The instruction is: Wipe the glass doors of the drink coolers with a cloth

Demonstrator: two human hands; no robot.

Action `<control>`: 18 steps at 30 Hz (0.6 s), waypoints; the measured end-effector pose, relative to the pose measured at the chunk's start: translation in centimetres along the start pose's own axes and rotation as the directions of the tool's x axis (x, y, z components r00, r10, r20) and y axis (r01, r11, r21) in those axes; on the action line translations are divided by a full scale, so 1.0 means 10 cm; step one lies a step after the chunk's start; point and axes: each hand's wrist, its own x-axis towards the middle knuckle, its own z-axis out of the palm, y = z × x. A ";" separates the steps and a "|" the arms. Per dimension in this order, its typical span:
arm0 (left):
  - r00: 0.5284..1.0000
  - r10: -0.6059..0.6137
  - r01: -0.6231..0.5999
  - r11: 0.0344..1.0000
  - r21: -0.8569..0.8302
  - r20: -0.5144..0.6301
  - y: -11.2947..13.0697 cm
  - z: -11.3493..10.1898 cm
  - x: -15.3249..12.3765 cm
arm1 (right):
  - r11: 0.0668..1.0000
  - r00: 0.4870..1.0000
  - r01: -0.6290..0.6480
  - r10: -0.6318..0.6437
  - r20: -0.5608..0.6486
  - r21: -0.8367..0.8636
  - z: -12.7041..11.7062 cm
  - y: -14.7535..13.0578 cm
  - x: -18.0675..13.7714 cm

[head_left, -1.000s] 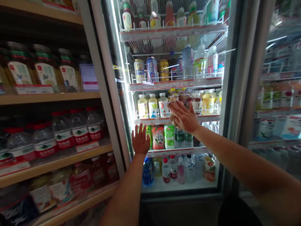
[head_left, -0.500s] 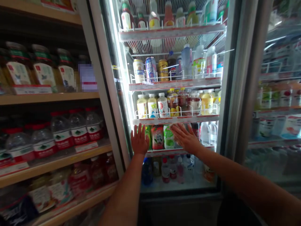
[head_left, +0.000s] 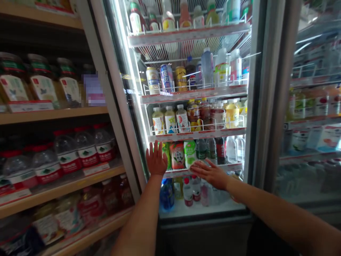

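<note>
My left hand (head_left: 156, 159) is spread flat with fingers up against the glass door (head_left: 149, 199) of a lit drinks fridge, near the door's left side. It appears to touch the glass and holds nothing. My right hand (head_left: 211, 175) lies flat toward the glass, its fingers pointing left, in front of the lower shelf edge. Under its fingertips shows a thin pale cloth (head_left: 195, 165), mostly hidden by the fingers. Behind the glass, between the hands, stand a red-orange drink pack (head_left: 177, 155) and a green-and-white one (head_left: 189, 153).
Wooden shelves (head_left: 106, 175) with red-capped water bottles (head_left: 66, 151) stand close on the left. A metal door frame (head_left: 269, 106) runs down the right, beside another glass-fronted fridge (head_left: 317, 142). Blue bottles (head_left: 167, 195) stand on the fridge floor.
My right hand has slid down the glass, from the shelf rail above the packs to the rail below them. My left hand stays in nearly the same place. The view has shifted slightly.
</note>
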 end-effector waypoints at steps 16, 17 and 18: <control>1.000 0.003 -0.003 0.999 0.032 0.001 -0.01 0.00 -0.01 | 0.995 0.998 -0.011 0.006 -0.056 -0.095 -0.60 0.96 0.40; 1.000 -0.001 0.001 1.000 0.026 0.004 -0.02 0.01 -0.01 | 0.993 0.997 -0.044 0.036 -0.070 -0.107 -0.67 1.04 0.46; 1.000 -0.008 0.008 1.000 0.015 0.008 -0.02 0.01 -0.01 | 0.989 0.993 -0.090 0.081 -0.082 -0.118 -0.75 1.12 0.52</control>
